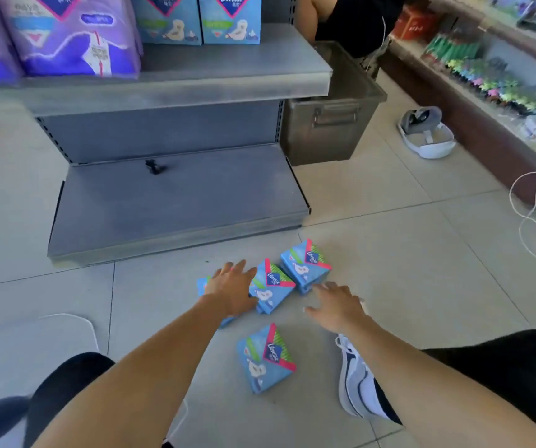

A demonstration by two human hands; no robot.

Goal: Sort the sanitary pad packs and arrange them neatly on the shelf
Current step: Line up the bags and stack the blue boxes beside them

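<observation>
Nearest me, one blue pack (265, 357) is lying loose; I'm reaching my left hand (231, 287) and right hand (336, 305), fingers spread and empty, toward the others for gathering.

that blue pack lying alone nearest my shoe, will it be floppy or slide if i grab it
The lone blue pack looks like a soft, filled wrapper, so probably light and squashy rather than stiff. Its glossy film on smooth floor tile suggests it may slide when pushed. Lying flat, it's unlikely to roll.

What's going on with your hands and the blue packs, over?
Left hand open, resting on a blue pack. Right hand open, holding nothing. Four blue packs on the floor. Bottom shelf holds only a small black clip.
</observation>
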